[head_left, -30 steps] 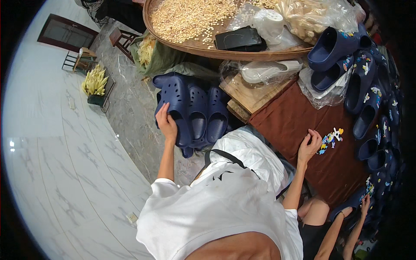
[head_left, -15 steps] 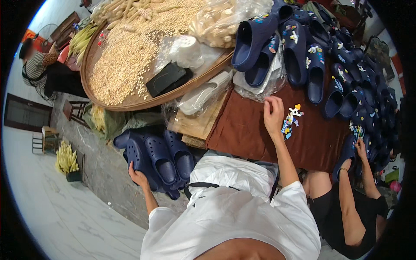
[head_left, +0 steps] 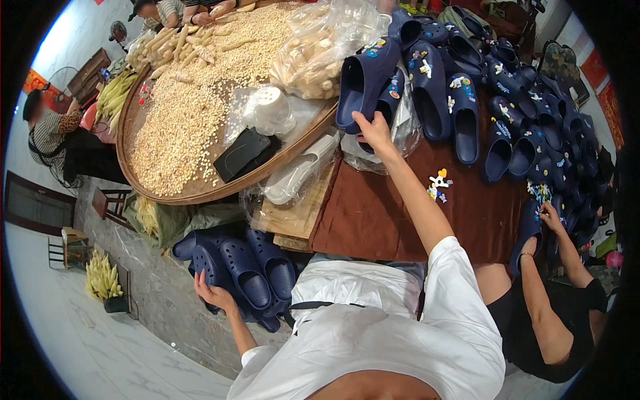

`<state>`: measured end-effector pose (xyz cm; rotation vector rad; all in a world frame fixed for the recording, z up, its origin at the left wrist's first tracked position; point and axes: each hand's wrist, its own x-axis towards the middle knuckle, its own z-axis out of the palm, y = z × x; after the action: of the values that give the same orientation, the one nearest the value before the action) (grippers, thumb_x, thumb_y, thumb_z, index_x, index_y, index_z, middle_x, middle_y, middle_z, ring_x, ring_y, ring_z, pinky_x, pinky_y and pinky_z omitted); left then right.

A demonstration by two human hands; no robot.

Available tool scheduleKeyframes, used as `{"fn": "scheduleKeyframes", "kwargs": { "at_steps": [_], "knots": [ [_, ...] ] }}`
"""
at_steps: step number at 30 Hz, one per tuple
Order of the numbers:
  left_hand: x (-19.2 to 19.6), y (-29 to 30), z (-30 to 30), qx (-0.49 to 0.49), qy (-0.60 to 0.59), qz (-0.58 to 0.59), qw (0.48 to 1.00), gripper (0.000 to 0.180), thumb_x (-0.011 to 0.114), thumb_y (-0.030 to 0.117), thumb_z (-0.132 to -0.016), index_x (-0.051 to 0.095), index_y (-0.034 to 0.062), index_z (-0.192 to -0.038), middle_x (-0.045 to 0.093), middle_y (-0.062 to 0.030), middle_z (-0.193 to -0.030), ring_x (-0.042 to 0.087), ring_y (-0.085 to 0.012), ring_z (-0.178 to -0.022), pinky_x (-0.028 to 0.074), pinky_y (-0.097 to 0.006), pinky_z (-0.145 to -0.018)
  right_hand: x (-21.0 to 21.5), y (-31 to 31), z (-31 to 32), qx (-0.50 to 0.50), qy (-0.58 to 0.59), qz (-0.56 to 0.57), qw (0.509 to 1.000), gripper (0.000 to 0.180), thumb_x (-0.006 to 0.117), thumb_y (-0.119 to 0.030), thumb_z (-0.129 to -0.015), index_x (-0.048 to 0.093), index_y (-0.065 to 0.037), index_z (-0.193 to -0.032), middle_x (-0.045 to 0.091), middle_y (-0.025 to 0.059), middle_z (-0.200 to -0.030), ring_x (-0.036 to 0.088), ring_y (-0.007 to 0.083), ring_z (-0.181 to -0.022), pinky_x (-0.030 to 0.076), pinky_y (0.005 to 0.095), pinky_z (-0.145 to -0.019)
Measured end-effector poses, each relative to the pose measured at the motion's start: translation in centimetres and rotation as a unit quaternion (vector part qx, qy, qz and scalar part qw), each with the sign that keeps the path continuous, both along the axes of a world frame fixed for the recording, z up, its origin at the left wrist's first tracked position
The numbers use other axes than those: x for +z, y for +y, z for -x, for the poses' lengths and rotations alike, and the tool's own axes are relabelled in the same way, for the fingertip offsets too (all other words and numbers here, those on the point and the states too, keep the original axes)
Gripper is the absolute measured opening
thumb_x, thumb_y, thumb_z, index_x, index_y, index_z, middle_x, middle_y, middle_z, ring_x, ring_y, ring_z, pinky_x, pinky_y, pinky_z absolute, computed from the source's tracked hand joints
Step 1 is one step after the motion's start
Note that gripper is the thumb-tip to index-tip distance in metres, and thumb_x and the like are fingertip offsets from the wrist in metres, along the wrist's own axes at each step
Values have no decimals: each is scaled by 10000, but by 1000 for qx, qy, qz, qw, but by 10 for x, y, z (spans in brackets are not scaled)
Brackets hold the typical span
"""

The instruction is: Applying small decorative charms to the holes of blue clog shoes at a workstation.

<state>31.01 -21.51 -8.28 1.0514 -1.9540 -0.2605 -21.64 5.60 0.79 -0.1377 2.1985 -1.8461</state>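
Note:
My right hand (head_left: 375,133) grips the heel end of a navy clog (head_left: 363,83) with colourful charms on its upper; thumb and fingers close around the heel. This clog stands at the left end of the decorated ones, partly over another clog (head_left: 392,93). Low on the left, my left hand (head_left: 215,295) is closed at the side of a plain navy clog (head_left: 211,263); some of its fingertips are hidden. More undecorated clogs (head_left: 248,273) lie beside it. Small charms (head_left: 439,183) in yellow, white and blue lie on the brown cloth (head_left: 373,220), partly behind my right forearm.
A big round woven tray (head_left: 200,195) holds pale kernels, a black phone (head_left: 247,155) and white cups (head_left: 269,110). Decorated clogs (head_left: 507,143) crowd the right side. There a person's hands (head_left: 551,217) work at a clog with charms. Other people sit beyond the tray.
My right hand has moved from beside the charms, away from me and leftward, and taken hold of the decorated clog's heel. My left hand stays by the plain clog, which sits lower. The view has shifted.

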Motion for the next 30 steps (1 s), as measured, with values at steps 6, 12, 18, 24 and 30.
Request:
{"fn": "scheduleKeyframes", "kwargs": {
  "at_steps": [6,12,18,24,30],
  "knots": [
    [50,50,89,-194,96,-47,975,438,394,-85,-821,693,3,-1130,616,-184,-1279,576,-314,-1195,426,-392,-1038,-7,28,-45,7,34,75,997,556,611,-334,-982,442,105,-1279,584,199,-1212,644,262,-1049,628,392,-769],
    [70,122,183,-402,136,-149,893,345,457,-142,-833,730,8,-982,682,-171,-1131,659,-278,-1048,516,-336,-901,-15,108,-171,96,-2,171,981,568,583,-257,-1005,351,101,-1381,545,163,-1288,585,201,-1119,540,336,-904],
    [78,187,247,-522,124,-220,815,347,489,-111,-876,715,33,-1097,674,-150,-1165,650,-259,-1031,510,-311,-832,-63,162,-276,106,-85,232,963,534,580,-19,-948,287,88,-1381,487,169,-1359,505,189,-1217,414,326,-1059],
    [76,228,279,-545,26,-269,794,286,586,69,-964,624,42,-1246,587,-161,-1246,618,-296,-1120,521,-366,-912,-85,191,-321,124,-186,181,958,554,565,-8,-936,293,68,-1412,506,128,-1351,516,169,-1212,417,311,-1048],
    [66,240,288,-541,-74,-301,782,481,736,274,-870,595,57,-1276,593,-161,-1216,577,-335,-1130,469,-423,-963,-18,196,-296,297,-173,-197,918,424,583,-351,-992,559,23,-1191,685,167,-941,670,242,-916,517,341,-819]
  ]
}}
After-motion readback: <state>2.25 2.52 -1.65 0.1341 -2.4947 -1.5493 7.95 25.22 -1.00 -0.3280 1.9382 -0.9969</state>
